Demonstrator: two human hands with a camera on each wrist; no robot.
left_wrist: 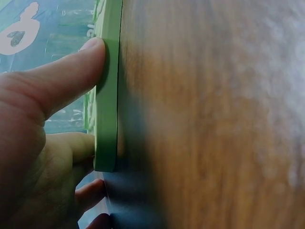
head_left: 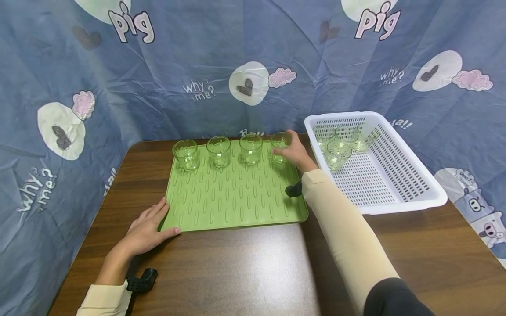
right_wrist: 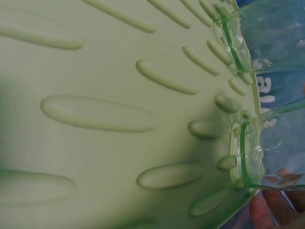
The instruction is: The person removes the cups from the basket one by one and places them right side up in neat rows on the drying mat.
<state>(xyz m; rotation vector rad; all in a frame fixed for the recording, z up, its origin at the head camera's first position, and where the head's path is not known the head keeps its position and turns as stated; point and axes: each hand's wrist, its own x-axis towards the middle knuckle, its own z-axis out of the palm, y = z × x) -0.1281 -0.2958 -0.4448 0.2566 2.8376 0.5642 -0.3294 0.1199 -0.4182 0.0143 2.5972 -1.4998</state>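
On the green ridged mat [head_left: 233, 197], several clear glass cups stand in a row along the back edge. My right hand [head_left: 294, 151] grips the rightmost glass cup [head_left: 279, 141] around its side, thumb in front and fingers behind. In the right wrist view this cup [right_wrist: 276, 148] has its base down at the mat, with fingertips [right_wrist: 259, 210] showing beside it. A neighbouring cup [head_left: 251, 149] stands to its left. My left hand [head_left: 146, 230] rests at the mat's front left corner, fingers spread and straight, its thumb [left_wrist: 76, 71] on the rim.
A white perforated basket [head_left: 415, 175] stands right of the mat, holding several more glass cups [head_left: 337, 153] at its back left. Behind the brown wooden table [head_left: 237, 272] hangs a blue printed cloth [head_left: 189, 52], which also borders both sides.
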